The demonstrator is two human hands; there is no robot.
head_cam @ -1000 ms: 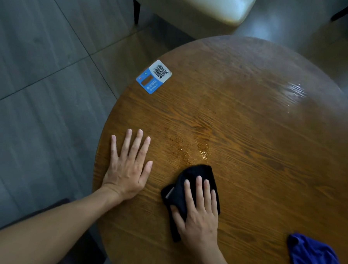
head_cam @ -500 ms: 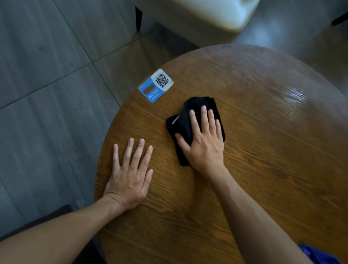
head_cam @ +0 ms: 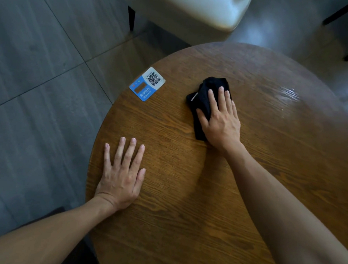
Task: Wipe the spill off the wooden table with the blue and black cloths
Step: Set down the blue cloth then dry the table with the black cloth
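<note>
Right grip point(head_cam: 220, 120) presses flat atop the black cloth point(head_cam: 206, 97).

**Where things sit on the table**

Your left hand point(head_cam: 120, 177) lies flat on the wooden table point(head_cam: 184, 223) near its left edge. Your right hand point(head_cam: 220, 120) is farther out and to the right, pressed flat on the cloth point(head_cam: 203, 97), which sticks out beyond your fingertips and to their left. The QR card point(head_cam: 147, 84) lies at the table's far-left rim, left of the cloth. A wet patch point(head_cam: 288, 93) sits to the cloth's right. A seat point(head_cam: 195, 10) stands beyond the table.
</note>
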